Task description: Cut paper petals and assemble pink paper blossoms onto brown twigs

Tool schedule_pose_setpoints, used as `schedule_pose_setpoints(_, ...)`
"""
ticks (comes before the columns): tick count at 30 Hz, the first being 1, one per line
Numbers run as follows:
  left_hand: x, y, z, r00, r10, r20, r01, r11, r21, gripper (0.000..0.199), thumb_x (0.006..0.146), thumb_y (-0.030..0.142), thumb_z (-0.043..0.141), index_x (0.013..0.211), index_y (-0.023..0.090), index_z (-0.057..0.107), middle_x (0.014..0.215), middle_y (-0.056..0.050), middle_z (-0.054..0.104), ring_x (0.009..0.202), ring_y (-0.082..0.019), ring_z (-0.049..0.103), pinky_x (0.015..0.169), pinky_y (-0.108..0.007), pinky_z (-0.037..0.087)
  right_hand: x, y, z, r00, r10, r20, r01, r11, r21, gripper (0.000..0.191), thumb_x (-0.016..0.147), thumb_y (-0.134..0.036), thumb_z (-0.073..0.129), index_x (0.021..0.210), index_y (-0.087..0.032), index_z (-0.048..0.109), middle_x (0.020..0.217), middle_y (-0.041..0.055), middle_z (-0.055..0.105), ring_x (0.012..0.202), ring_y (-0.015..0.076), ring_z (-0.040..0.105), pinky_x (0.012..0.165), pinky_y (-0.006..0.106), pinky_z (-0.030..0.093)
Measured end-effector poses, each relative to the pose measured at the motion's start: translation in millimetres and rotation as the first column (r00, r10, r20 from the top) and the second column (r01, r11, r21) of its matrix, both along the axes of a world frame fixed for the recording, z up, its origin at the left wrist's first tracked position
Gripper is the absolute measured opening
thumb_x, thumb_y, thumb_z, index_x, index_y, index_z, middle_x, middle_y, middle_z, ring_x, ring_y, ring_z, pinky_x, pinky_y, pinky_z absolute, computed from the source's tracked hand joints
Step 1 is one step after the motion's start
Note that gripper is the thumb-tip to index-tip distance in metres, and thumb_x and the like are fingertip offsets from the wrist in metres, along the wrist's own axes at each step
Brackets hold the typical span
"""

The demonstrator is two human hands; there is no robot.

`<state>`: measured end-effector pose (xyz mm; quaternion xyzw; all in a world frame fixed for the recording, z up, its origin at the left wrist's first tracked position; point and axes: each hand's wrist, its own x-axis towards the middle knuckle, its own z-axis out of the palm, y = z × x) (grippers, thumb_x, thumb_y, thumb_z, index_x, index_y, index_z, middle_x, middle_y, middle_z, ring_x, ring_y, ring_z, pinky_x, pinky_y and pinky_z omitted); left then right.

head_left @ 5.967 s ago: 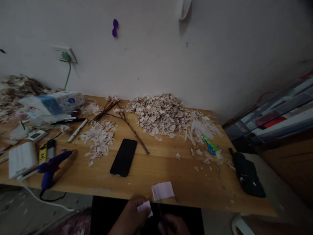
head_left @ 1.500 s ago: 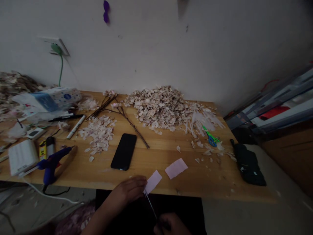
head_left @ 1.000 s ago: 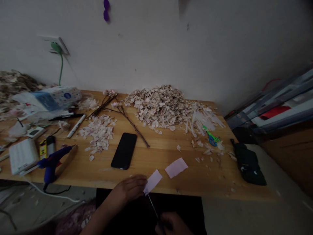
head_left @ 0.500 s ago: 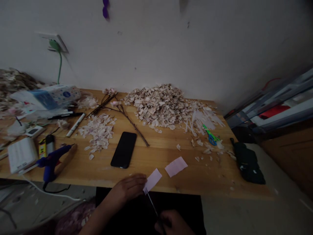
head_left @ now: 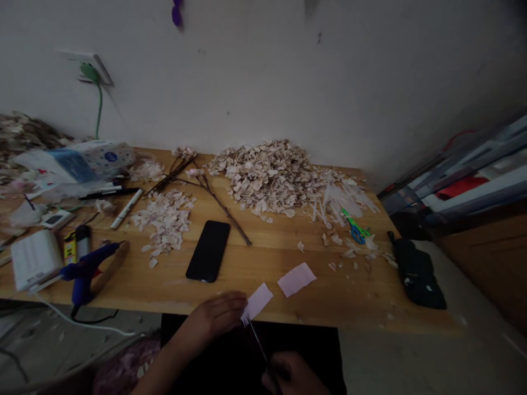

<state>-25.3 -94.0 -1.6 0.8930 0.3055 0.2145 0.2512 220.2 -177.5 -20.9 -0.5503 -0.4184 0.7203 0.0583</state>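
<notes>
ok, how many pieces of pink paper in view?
2. One piece is held in the left hand at the table's front edge; the other piece lies just right of it. Any stacked underneath would be hidden.

i see phone (head_left: 208, 251) on table (head_left: 255, 263) | blue glue gun (head_left: 88, 267) at left | green-and-blue scissors (head_left: 354, 227) near pale strips (head_left: 349, 198) | green plug (head_left: 89, 71) in socket (head_left: 104, 68)

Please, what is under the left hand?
Fringed pink paper reaches out from the fingertips of the left hand; most of it shows. What the palm and fingers cover cannot be seen.
</notes>
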Motion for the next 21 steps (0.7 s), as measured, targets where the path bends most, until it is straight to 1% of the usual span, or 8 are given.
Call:
schedule_pose_setpoints(4,0,0,-2.1,0.999,0.022,0.028,-0.022,1.0,-0.013,0.028,0.096,0.021,0.056,0.123,0.023,0.063,0.123,-0.004,0.072,0.122,-0.017,0.063,0.105,-0.029,0.052,2,-6,-6.7,1.0,0.002,0.019,-0.003,1.0,0.024,0.012,0.068,-0.022,0.063,0.061,-0.019,0.054,0.061,-0.0058,0.048,0.061,0.0105,0.043,0.06,0.024,0.032)
schedule_pose_setpoints(7,0,-1,-4.7,0.999,0.001,0.052,-0.002,1.0,0.022,0.033,0.095,0.019,0.057,0.128,0.023,0.061,0.125,-0.005,0.071,0.124,-0.018,0.061,0.105,-0.03,0.053,4,-8,-11.0,1.0,-0.007,0.002,0.007,1.0,0.011,0.013,0.069,-0.02,0.062,0.06,-0.019,0.052,0.06,-0.0059,0.047,0.06,0.0103,0.042,0.059,0.024,0.031)
schedule_pose_setpoints(10,0,-1,-5.5,0.997,-0.008,0.071,0.005,0.999,0.039,0.034,0.095,0.019,0.057,0.128,0.023,0.061,0.124,-0.005,0.072,0.125,-0.019,0.061,0.103,-0.03,0.054,5,-7,-11.0,1.0,0.0,0.009,0.0,1.0,0.012,0.014,0.07,-0.017,0.061,0.06,-0.02,0.05,0.059,-0.0061,0.044,0.059,0.0101,0.04,0.057,0.023,0.029)
schedule_pose_setpoints(13,0,-1,-5.4,0.996,-0.001,0.086,0.0,1.0,0.014,0.034,0.095,0.019,0.057,0.129,0.024,0.062,0.124,-0.005,0.072,0.125,-0.018,0.061,0.103,-0.03,0.054,3,-5,-7.9,1.0,-0.007,0.004,0.007,1.0,0.001,0.015,0.07,-0.016,0.06,0.06,-0.019,0.05,0.059,-0.0061,0.045,0.059,0.0098,0.04,0.057,0.023,0.029)
schedule_pose_setpoints(15,-1,-1,-5.7,0.995,0.006,0.099,-0.001,0.999,-0.043,0.035,0.096,0.018,0.056,0.13,0.026,0.062,0.126,-0.004,0.071,0.125,-0.017,0.061,0.104,-0.03,0.053,2,-4,-5.4,1.0,-0.013,0.019,0.013,1.0,-0.005,0.015,0.07,-0.016,0.061,0.06,-0.019,0.05,0.059,-0.0064,0.045,0.059,0.0097,0.04,0.057,0.023,0.029)
schedule_pose_setpoints(17,-2,-2,-6.4,0.992,0.012,0.122,0.004,0.992,-0.13,0.037,0.097,0.018,0.055,0.131,0.029,0.062,0.129,-0.003,0.07,0.127,-0.017,0.06,0.105,-0.031,0.053,2,-4,-3.2,0.999,-0.004,0.053,0.003,1.0,0.005,0.013,0.07,-0.017,0.061,0.061,-0.019,0.052,0.059,-0.0066,0.045,0.06,0.01,0.041,0.057,0.023,0.029)
schedule_pose_setpoints(19,-3,-2,-7.4,0.989,0.02,0.149,0.012,0.977,-0.212,0.039,0.096,0.017,0.055,0.132,0.03,0.062,0.131,-0.003,0.069,0.129,-0.018,0.058,0.106,-0.032,0.052,2,-5,-2.1,0.998,0.019,0.059,-0.021,0.999,0.026,0.011,0.069,-0.019,0.062,0.062,-0.019,0.054,0.059,-0.0064,0.045,0.06,0.0105,0.042,0.057,0.024,0.029)
schedule_pose_setpoints(21,-3,-3,-8.7,0.985,0.041,0.167,0.008,0.959,-0.282,0.039,0.095,0.016,0.056,0.131,0.03,0.063,0.132,-0.003,0.068,0.13,-0.018,0.057,0.108,-0.032,0.051,4,-7,-2.9,0.999,0.032,0.04,-0.034,0.999,0.034,0.012,0.069,-0.022,0.063,0.062,-0.019,0.054,0.06,-0.006,0.046,0.06,0.0106,0.042,0.058,0.024,0.029)
